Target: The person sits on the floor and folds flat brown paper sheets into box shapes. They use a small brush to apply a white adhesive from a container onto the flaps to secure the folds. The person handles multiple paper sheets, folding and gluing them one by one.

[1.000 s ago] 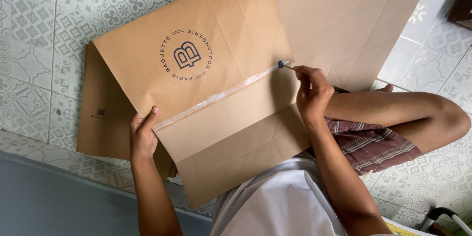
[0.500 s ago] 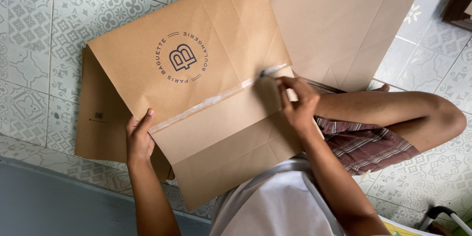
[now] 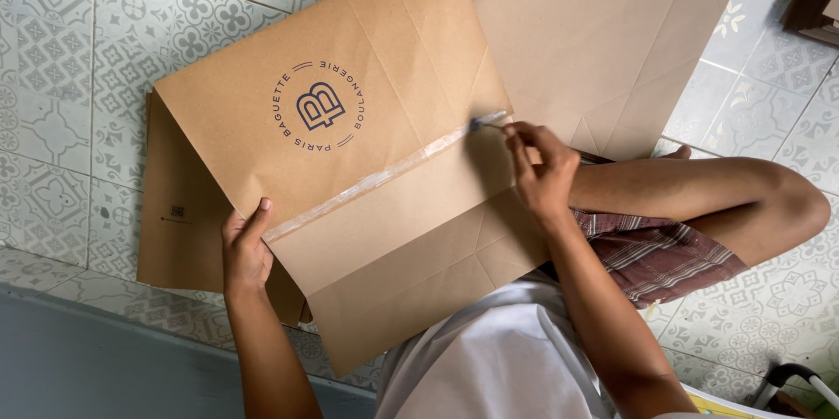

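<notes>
Left hand [image 3: 245, 249]: gripping the kraft paper bag [image 3: 350, 166] at its left edge.
Right hand [image 3: 542, 170]: pinching the glue brush [image 3: 486, 122] at the adhesive strip's [image 3: 376, 179] right end.

The big brown bag [image 3: 350, 166] covers the lap and most of the floor [image 3: 70, 52] in front. Bare tiles lie open to the left and at the upper left. More paper [image 3: 603, 26] blocks the upper right, and a bent leg [image 3: 717, 200] bars the right side. Patterned tiles past the knee are free.
</notes>
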